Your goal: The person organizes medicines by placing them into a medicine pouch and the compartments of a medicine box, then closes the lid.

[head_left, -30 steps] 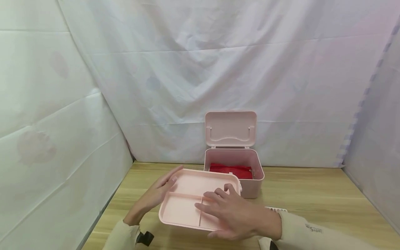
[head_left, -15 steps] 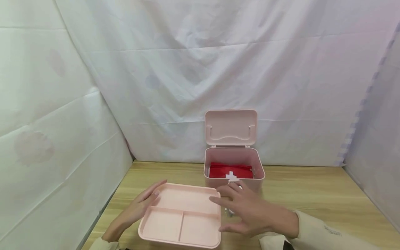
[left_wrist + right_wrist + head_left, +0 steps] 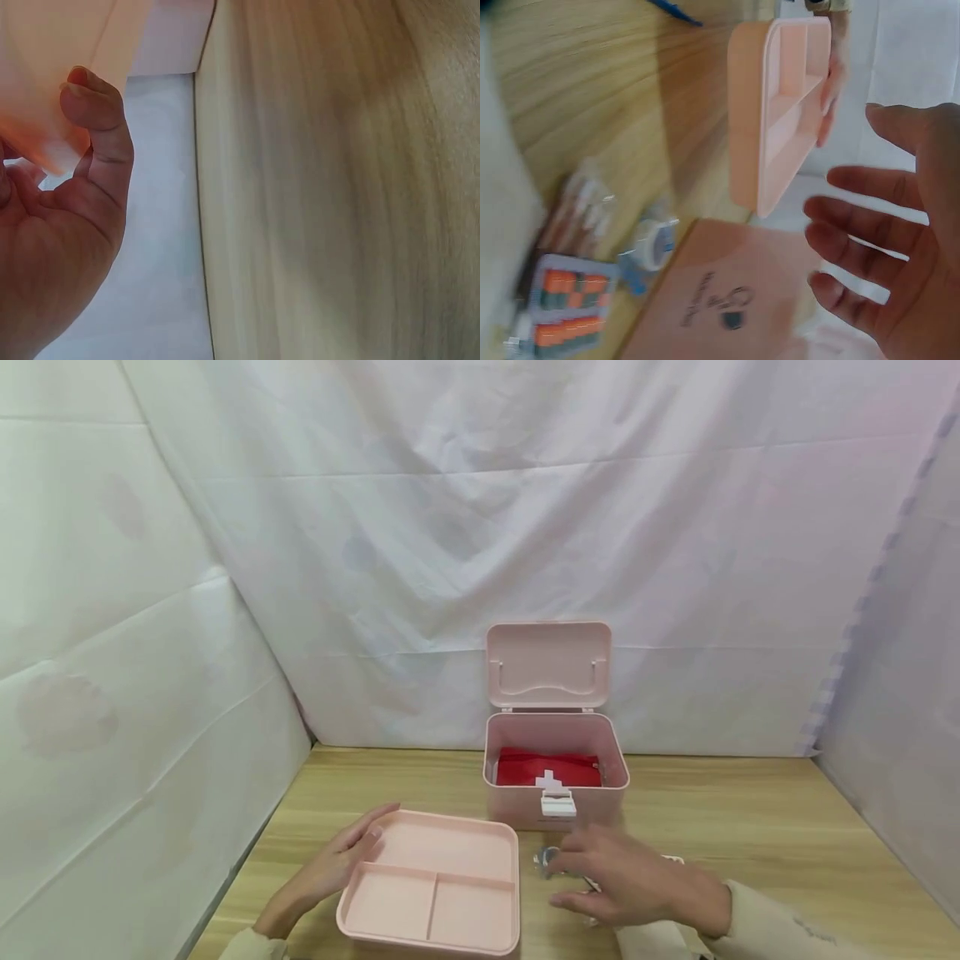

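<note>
Out in front of the open pink box (image 3: 513,810), a little to its left, there's the pink tray (image 3: 442,847), its three compartments facing up with nothing in them, and the left hand (image 3: 326,868) has it by the far left corner, thumb inside the rim, pinching the wall. Over on the other side, the right hand (image 3: 630,877) holds nothing, fingers spread and slightly bent, well clear of the tray. The right wrist view has a shadow beside the tray, so it seems to be off the table (image 3: 705,810), though I can't swear to it. Inside the box lies a red pouch (image 3: 517,768); just before it, a clear-wrapped roll (image 3: 654,244) and a capsule card (image 3: 574,300). This looks like the tray-placing step, one-handed; the next move probably calls for lowering that corner level, fingers clear, without nudging those packets.
</note>
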Demonstrator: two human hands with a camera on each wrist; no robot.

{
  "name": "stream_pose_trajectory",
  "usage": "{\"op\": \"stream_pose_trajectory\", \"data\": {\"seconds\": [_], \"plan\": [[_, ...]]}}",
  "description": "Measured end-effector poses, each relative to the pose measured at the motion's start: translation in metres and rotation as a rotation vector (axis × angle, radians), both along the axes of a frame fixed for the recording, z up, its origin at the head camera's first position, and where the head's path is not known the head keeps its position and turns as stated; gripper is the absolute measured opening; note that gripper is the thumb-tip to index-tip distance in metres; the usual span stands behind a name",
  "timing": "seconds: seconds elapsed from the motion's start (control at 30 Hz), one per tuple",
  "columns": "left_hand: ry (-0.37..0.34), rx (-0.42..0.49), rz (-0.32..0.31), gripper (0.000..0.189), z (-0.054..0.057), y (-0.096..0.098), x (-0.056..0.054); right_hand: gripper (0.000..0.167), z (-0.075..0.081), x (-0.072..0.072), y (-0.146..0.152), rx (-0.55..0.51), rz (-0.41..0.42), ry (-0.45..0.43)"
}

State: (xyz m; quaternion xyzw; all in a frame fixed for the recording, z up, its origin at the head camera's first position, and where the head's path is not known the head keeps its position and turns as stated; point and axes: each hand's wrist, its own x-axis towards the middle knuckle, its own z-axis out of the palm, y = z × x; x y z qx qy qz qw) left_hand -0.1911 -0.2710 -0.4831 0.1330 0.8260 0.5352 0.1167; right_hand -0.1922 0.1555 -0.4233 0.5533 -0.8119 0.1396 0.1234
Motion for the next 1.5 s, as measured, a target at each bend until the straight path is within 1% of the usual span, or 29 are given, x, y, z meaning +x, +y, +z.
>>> {"op": "stream_pose_trajectory", "data": {"seconds": [0.1,0.17,0.3,0.37,0.43,0.5,0.57,0.67,0.83,1.03,1.17,1.23,1.33,1.4,1.5], "plan": [[-0.019,0.014,-0.011,0.046,-0.004,0.002,-0.002,0.019,-0.012,-0.006,0.005,0.029,-0.008,-0.104],[-0.024,0.022,-0.014,0.047,-0.007,0.003,-0.004,0.016,-0.02,-0.011,0.008,0.025,-0.006,-0.149],[-0.007,0.011,-0.005,0.049,-0.011,0.007,-0.007,0.014,-0.032,-0.02,0.013,0.012,-0.014,-0.242],[0.006,-0.003,-0.001,0.049,-0.012,0.008,-0.008,0.013,-0.036,-0.024,0.016,0.02,-0.036,-0.292],[0.011,-0.006,-0.005,0.049,-0.014,0.01,-0.009,0.014,-0.041,-0.028,0.02,0.033,-0.078,-0.356],[0.023,-0.017,-0.005,0.048,-0.014,0.012,-0.01,0.015,-0.046,-0.032,0.022,0.041,-0.115,-0.388],[0.035,-0.027,-0.013,0.048,-0.015,0.013,-0.01,0.016,-0.052,-0.035,0.024,0.04,-0.147,-0.4],[0.05,-0.046,-0.022,0.047,-0.016,0.016,-0.01,0.021,-0.059,-0.04,0.026,0.037,-0.185,-0.392],[0.051,-0.044,-0.027,0.047,-0.018,0.019,-0.01,0.029,-0.065,-0.044,0.026,0.069,-0.259,-0.431],[0.04,-0.038,-0.024,0.047,-0.024,0.021,-0.014,0.037,-0.068,-0.049,0.021,0.105,-0.294,-0.427],[0.037,-0.032,-0.038,0.047,-0.03,0.023,-0.016,0.044,-0.075,-0.05,0.019,0.117,-0.318,-0.415],[0.034,-0.036,-0.034,0.047,-0.032,0.024,-0.016,0.045,-0.077,-0.051,0.019,0.121,-0.322,-0.408],[0.045,-0.069,-0.013,0.05,-0.036,0.024,-0.017,0.046,-0.08,-0.052,0.017,0.12,-0.327,-0.4],[0.071,-0.11,-0.004,0.055,-0.038,0.025,-0.017,0.047,-0.082,-0.052,0.017,0.115,-0.326,-0.394],[0.12,-0.169,-0.011,0.066,-0.04,0.025,-0.017,0.048,-0.084,-0.052,0.015,0.097,-0.314,-0.372]]}}
